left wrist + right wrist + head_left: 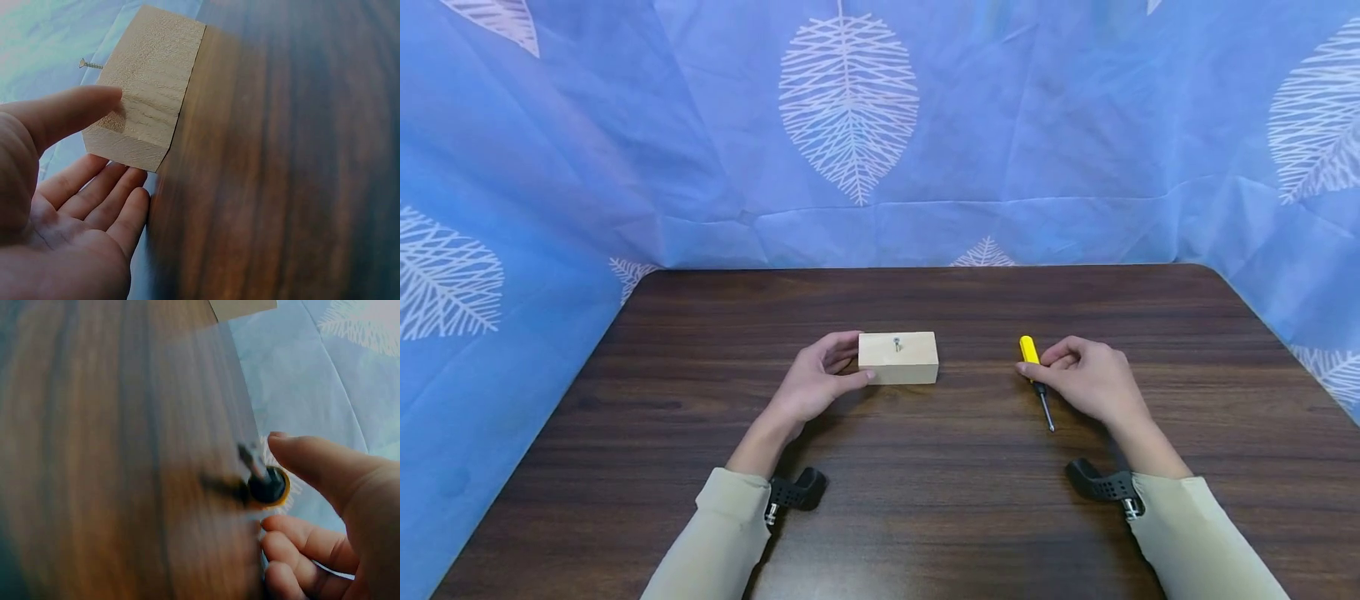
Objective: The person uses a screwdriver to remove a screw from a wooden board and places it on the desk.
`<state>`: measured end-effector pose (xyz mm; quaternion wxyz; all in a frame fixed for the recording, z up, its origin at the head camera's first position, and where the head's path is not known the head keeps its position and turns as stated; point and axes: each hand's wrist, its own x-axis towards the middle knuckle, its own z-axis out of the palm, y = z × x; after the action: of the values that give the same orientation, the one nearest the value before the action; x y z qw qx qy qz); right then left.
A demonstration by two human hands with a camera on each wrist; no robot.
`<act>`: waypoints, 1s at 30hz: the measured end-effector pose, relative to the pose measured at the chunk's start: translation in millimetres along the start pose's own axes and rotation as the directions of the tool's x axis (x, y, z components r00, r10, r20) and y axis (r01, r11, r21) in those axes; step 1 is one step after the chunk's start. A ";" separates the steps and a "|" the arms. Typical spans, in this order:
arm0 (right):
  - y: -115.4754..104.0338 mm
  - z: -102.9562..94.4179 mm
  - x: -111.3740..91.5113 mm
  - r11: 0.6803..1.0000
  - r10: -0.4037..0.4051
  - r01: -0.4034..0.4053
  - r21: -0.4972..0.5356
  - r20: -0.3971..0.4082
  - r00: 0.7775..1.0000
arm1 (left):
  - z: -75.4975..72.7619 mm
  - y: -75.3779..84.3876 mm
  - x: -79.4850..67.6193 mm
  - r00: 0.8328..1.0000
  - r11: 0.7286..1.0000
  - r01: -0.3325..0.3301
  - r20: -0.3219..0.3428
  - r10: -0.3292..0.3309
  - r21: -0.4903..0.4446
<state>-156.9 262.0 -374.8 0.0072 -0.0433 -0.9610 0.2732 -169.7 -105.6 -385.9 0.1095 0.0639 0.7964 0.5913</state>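
Note:
A pale wooden block lies on the table, with a small screw standing upright from its top. My left hand is at the block's left end. In the left wrist view the thumb overlaps the front face and casts a small shadow there, while the loosely extended fingers lie by the end face. To the right, a screwdriver with a yellow and black handle lies with its metal tip toward me. My right hand is around its handle, the thumb crossing over it in the head view; the right wrist view shows thumb and fingers spread apart beside it.
The dark wood-grain table ends at a back edge before a blue cloth with white leaf prints. Each wrist wears a black camera mount, the left one and the right one, both low over the tabletop.

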 end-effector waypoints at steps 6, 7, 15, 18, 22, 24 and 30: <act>-8.2 4.0 -0.2 1.000 0.001 -0.002 -0.027 -0.022 1.000 | 0.3 -1.3 -1.4 1.000 1.000 0.008 -0.016 -0.008 0.010; -8.9 4.3 -0.2 0.999 0.008 -0.008 -0.032 -0.023 1.000 | 0.5 -1.4 -1.3 1.000 1.000 0.008 -0.018 -0.008 0.012; -8.8 3.0 -0.7 0.998 0.042 -0.040 -0.046 0.027 0.999 | 2.1 0.0 -0.9 1.000 1.000 0.005 -0.023 -0.005 0.017; -9.5 2.2 -1.1 0.998 0.041 -0.039 -0.045 0.044 0.998 | 2.3 0.8 -0.7 1.000 1.000 0.006 -0.022 -0.006 0.016; -10.5 1.8 -1.7 0.998 0.046 -0.044 -0.052 0.051 0.998 | 2.5 0.6 -0.4 1.000 1.000 0.003 -0.021 -0.003 0.017; -10.6 1.7 -2.0 0.997 0.052 -0.049 -0.055 0.056 0.997 | 2.4 0.5 -0.6 1.000 1.000 0.001 -0.021 0.000 0.018; -9.9 0.3 -2.1 0.996 0.065 -0.060 -0.062 0.069 0.995 | 2.1 1.0 -1.7 1.000 1.000 0.003 -0.017 -0.003 0.017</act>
<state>-155.6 253.3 -369.8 -0.0369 -0.0639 -0.9666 0.2456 -167.5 -103.7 -385.5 0.1030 0.0586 0.8023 0.5850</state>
